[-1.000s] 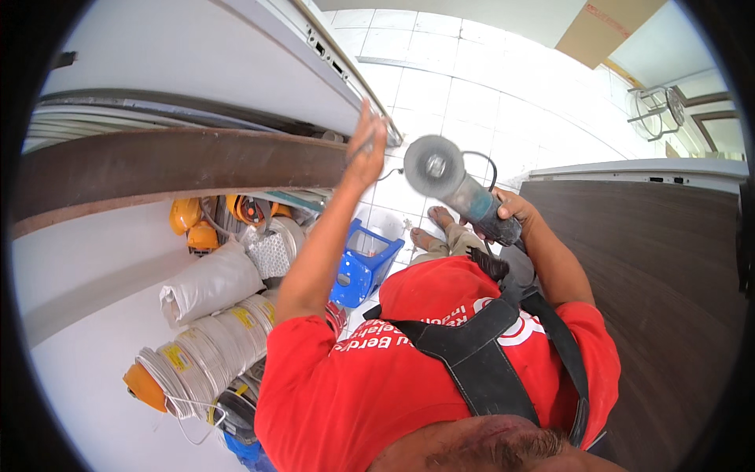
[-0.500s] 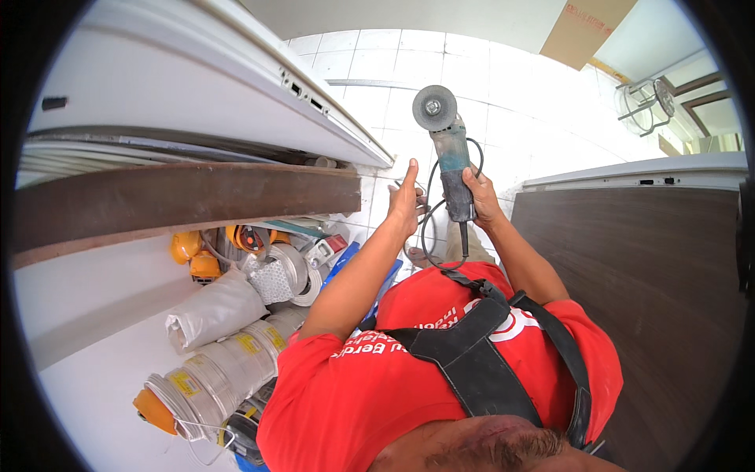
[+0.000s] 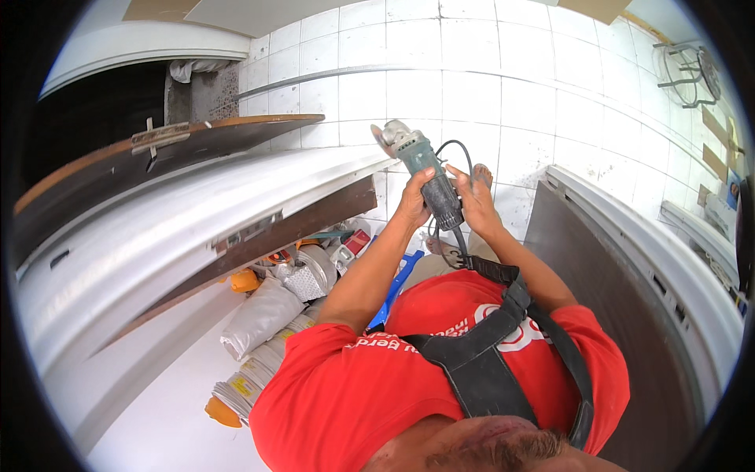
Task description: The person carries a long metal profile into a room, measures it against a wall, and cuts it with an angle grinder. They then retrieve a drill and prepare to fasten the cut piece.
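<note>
Ahead of my body I hold an angle grinder point(image 3: 429, 175) with a green-grey body, a black handle and a round disc at its head. The disc points forward and left and is seen nearly edge-on. My left hand point(image 3: 414, 198) is wrapped round the left side of the body, thumb on top. My right hand point(image 3: 476, 203) rests against the handle's right side, thumb stretched along it; its other fingers are partly hidden. A black power cord point(image 3: 460, 237) leaves the handle's rear and loops behind my right hand.
At left lie a white panel point(image 3: 236, 185) and a brown board point(image 3: 314, 216). Beneath them are plastic-wrapped rolls point(image 3: 263, 315) and orange gear point(image 3: 245, 280). A dark door panel point(image 3: 609, 291) stands at right. White floor tiles point(image 3: 472, 94) and a round metal-legged stool point(image 3: 696, 75) are ahead.
The left hand, open beside the grinder before, has closed on its body. The grinder has tilted left and its disc has turned edge-on. My view has shifted, showing more on the left.
</note>
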Demonstrator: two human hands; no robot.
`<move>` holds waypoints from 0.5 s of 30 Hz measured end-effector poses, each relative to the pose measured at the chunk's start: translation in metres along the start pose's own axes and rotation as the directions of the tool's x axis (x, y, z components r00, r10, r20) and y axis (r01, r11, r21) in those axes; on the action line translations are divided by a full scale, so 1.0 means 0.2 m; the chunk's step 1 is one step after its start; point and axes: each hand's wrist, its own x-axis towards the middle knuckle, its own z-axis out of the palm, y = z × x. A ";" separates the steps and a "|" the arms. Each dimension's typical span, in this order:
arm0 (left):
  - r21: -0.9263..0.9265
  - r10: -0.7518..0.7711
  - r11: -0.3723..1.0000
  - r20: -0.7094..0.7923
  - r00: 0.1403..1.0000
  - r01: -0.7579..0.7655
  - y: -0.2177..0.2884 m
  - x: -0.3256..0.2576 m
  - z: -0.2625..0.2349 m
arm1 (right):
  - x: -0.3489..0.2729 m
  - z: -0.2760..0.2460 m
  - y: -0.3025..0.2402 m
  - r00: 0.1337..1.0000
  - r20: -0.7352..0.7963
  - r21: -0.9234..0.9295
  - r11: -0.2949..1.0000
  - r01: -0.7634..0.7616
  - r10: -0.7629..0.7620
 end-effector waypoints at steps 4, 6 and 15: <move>0.001 0.142 0.990 -0.021 0.990 -0.142 -0.03 0.33 -0.09 | 0.24 -0.22 0.34 0.900 -0.189 0.454 0.847 -0.275 0.394; -0.002 0.060 0.998 -0.020 0.998 -0.060 0.02 0.42 -0.11 | 0.34 -0.34 0.60 0.735 -0.337 0.442 0.788 -0.428 0.589; 0.331 0.046 0.944 -0.172 0.984 0.013 -0.12 0.81 -0.25 | 0.57 -0.15 0.27 0.988 0.074 -0.272 0.956 -0.108 0.133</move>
